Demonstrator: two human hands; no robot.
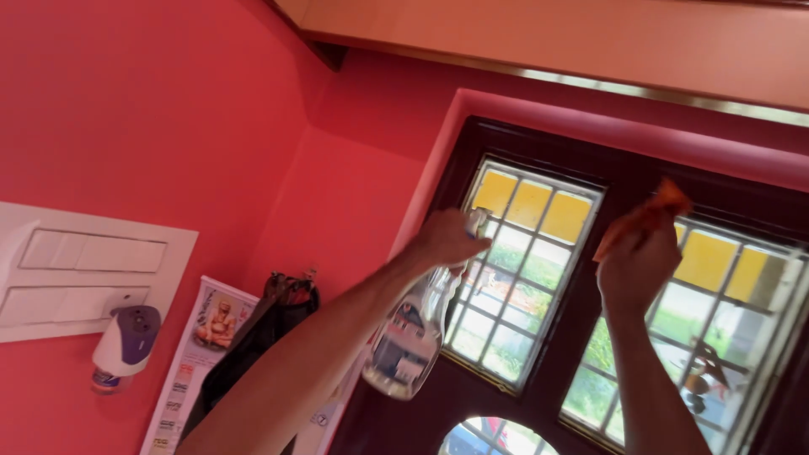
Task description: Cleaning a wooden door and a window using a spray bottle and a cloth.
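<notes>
My left hand is raised and grips the trigger head of a clear spray bottle, which hangs down from it in front of the left window pane. My right hand is lifted against the dark wooden window frame and holds an orange cloth bunched in its fingers. The cloth rests near the top of the frame between the two panes. The panes have white grilles with yellow upper squares.
Red walls surround the window. A white switch panel with a plugged-in white and purple device sits at the left. A calendar and a dark hanging bag are beside it. A wooden ledge runs overhead.
</notes>
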